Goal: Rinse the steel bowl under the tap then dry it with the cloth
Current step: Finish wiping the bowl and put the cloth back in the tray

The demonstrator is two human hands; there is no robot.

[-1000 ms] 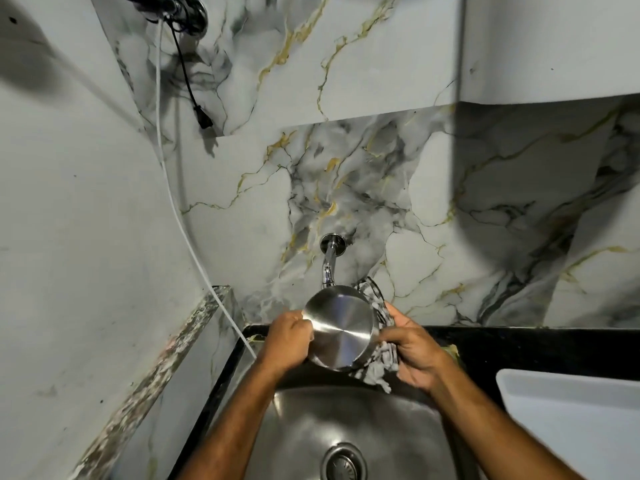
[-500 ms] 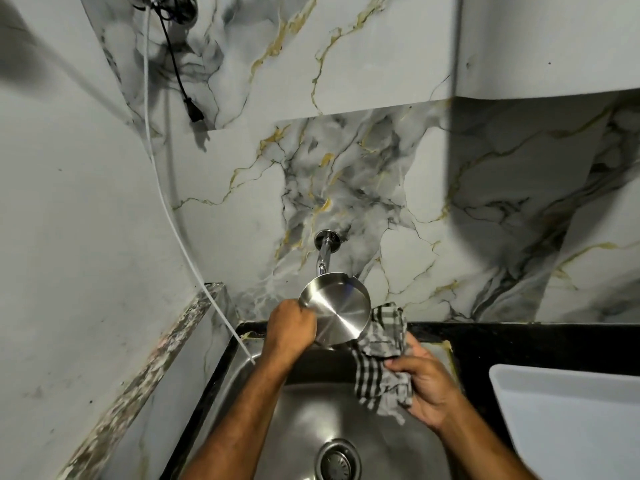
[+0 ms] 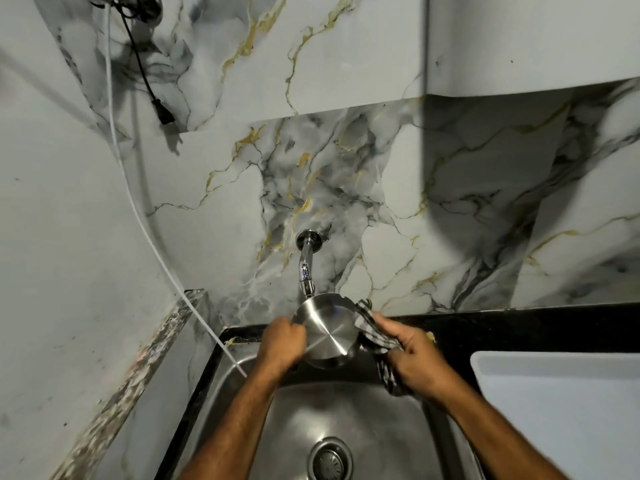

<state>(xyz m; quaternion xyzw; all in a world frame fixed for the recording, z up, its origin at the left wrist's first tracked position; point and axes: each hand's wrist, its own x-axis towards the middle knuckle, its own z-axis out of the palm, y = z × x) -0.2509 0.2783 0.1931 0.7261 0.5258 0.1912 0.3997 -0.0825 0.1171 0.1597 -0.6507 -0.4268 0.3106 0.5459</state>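
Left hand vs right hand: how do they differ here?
The left hand grips the steel bowl at its left side; the right hand holds the checked cloth. The left is a closed fist; the right presses the cloth against the bowl's right side. Both are over the sink.

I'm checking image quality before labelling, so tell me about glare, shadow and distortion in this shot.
Head view: streak glare crosses the steel bowl base; a broad dark shadow falls over the marble wall at right; wide-angle bending curves the white cable and wall edges; the right hand and cloth look slightly motion-blurred, the left hand sharper.
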